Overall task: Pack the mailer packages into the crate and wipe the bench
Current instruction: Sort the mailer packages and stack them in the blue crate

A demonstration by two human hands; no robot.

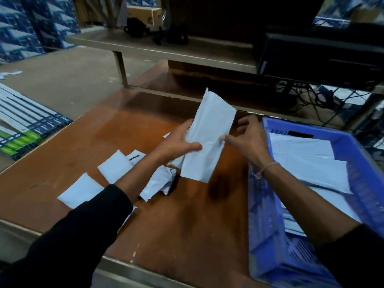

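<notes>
L hand (178, 142) grips white mailer (207, 138) w/ thumb across front; R hand (245, 140) pinches its edge. Long axis near-upright, top tilted away past fingertips.

Dim indoor frame, soft overall, strong wide-angle warp.

Light looks to come from above and ahead: broad sheen on the far-left part of the surface (133, 113), the orange-brown top brightest mid-frame. Dark soft shadow on the surface just under the lifted white mailer (209, 138). Upper centre and right crushed to near black; the monitor (320, 57) shows barely any detail. White mailers read bluish, no clipping. The black sleeve (68, 242) at lower left is a flat dark mass. Whole frame slightly smeared, compression mush on the stacked boxes (25, 28) at top left. Barrel distortion bends the shelf (166, 48) and the blue crate (357, 159) edges near the borders.
</notes>
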